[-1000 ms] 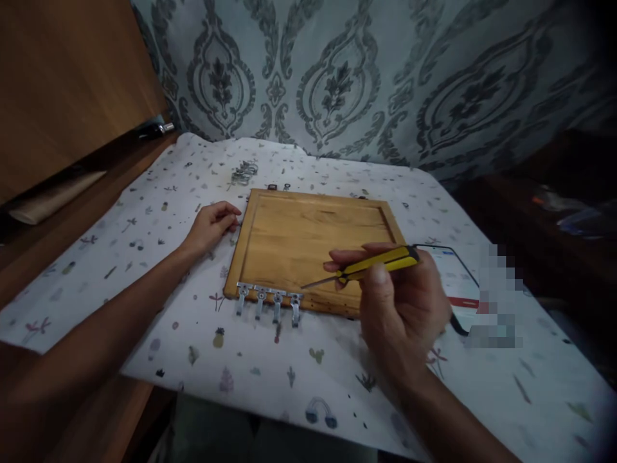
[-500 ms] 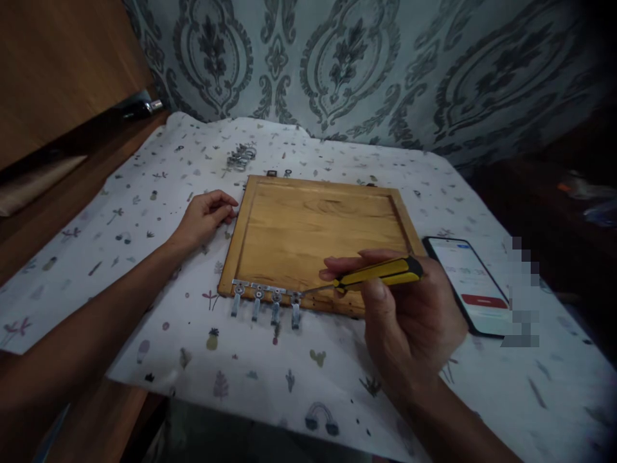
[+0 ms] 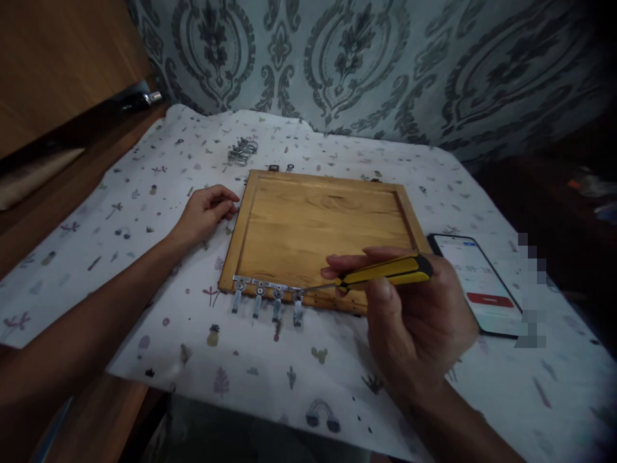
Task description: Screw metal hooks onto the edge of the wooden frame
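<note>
A wooden board [image 3: 308, 225] lies flat on a patterned white cloth [image 3: 241, 360]. Several metal hooks [image 3: 267, 299] are fixed in a row along its near edge. My right hand [image 3: 414, 315] is closed round a yellow-and-black screwdriver [image 3: 380, 273], and its tip rests at the rightmost hook. My left hand [image 3: 205, 212] lies on the cloth with its fingers curled loosely against the board's left edge, and I see nothing held in it.
A pile of loose metal hooks [image 3: 242, 152] sits on the cloth behind the board. A lit phone [image 3: 477, 283] lies to the right of the board. A wooden cabinet [image 3: 62, 58] stands at the left, and a patterned curtain [image 3: 361, 64] hangs behind.
The screwdriver tip has come down from above the board's surface to the rightmost hook on the near edge. My left hand has stayed at the board's left edge.
</note>
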`<act>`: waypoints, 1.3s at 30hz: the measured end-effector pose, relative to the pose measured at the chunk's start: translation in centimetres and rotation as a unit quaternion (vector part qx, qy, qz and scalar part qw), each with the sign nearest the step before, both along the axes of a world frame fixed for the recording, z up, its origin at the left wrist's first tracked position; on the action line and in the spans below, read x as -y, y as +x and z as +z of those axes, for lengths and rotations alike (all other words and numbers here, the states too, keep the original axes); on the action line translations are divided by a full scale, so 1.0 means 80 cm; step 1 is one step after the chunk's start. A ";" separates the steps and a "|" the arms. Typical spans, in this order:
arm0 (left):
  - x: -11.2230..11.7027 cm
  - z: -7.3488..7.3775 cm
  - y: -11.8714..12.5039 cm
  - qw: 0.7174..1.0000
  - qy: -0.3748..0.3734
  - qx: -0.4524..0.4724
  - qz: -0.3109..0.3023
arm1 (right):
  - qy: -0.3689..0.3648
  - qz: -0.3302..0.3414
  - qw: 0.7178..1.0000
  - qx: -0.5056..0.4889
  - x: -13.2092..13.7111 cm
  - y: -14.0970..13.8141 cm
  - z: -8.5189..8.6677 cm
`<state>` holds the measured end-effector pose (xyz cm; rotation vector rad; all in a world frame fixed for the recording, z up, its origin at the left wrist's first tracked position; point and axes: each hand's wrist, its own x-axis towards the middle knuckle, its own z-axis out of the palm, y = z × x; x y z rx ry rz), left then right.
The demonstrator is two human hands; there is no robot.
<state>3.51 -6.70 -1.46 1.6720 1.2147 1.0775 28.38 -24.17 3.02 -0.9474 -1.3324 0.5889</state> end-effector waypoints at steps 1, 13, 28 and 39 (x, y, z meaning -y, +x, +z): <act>0.000 0.000 0.000 1.000 -0.001 0.000 0.000 | 0.003 0.006 1.000 -0.006 0.000 0.000 0.000; 0.006 0.010 0.004 1.000 -0.021 0.002 0.000 | 0.003 0.017 1.000 0.009 0.001 0.001 -0.001; 0.005 0.006 0.003 1.000 -0.026 0.006 0.000 | 0.013 0.003 0.999 0.044 0.000 -0.001 0.000; 0.004 0.006 0.006 1.000 -0.018 0.001 -0.005 | 0.009 0.003 0.995 0.096 0.000 0.003 0.002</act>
